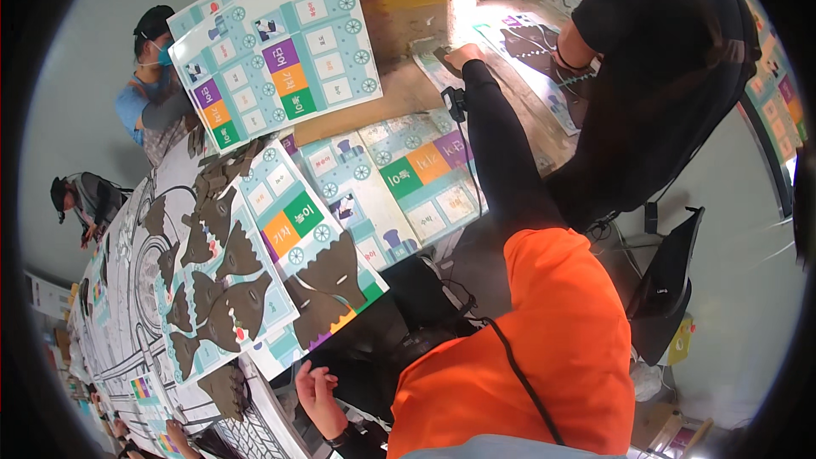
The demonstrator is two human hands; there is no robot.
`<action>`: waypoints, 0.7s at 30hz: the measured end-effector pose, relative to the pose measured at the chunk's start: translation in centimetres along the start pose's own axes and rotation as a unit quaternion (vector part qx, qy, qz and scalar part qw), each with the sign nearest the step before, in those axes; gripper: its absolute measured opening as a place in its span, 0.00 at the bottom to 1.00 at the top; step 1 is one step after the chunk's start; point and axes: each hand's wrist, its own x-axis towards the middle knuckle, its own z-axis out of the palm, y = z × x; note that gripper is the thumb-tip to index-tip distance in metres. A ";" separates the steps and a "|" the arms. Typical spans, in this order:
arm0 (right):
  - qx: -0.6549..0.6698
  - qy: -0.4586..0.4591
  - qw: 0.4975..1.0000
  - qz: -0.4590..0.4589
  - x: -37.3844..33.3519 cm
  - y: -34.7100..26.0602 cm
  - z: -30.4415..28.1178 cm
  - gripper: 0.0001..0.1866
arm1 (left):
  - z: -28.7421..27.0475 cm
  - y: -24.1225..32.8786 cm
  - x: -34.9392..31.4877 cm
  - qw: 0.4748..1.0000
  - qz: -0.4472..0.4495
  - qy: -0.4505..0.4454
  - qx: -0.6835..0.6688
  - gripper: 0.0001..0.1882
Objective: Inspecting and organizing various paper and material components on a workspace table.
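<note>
My right arm, in an orange and black sleeve, stretches to the far side. There my right hand (465, 56) is closed on a dark grey flat piece (447, 61), above a pale printed sheet (429, 76). Near the lower middle, my left hand (319, 398) hangs with loosely bent fingers apart and nothing in them. Close above it lie printed boards (276, 348) bearing dark grey cut-out pieces (238, 310) with jagged edges. A darker cut-out (225, 391) lies just to its left.
Stacked printed boards (323, 30) stand at the upper left. More boards (408, 161) lie mid-table. A person in black (663, 59) works beside me at a sheet (557, 106). Two more people (153, 68) are at the left. A black chair (667, 289) stands at the right.
</note>
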 end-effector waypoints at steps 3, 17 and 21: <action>0.001 0.008 1.000 0.027 1.2 -0.7 2.1 0.27 | 0.7 0.3 -0.5 0.999 -0.028 0.022 0.006 0.17; -0.087 0.049 0.994 0.052 1.5 -1.6 5.7 0.26 | 2.0 -0.7 0.7 0.998 -0.057 0.000 0.016 0.16; -0.208 0.125 0.969 0.052 0.6 -1.6 7.4 0.26 | 1.6 -0.5 0.4 0.998 -0.056 0.004 0.015 0.16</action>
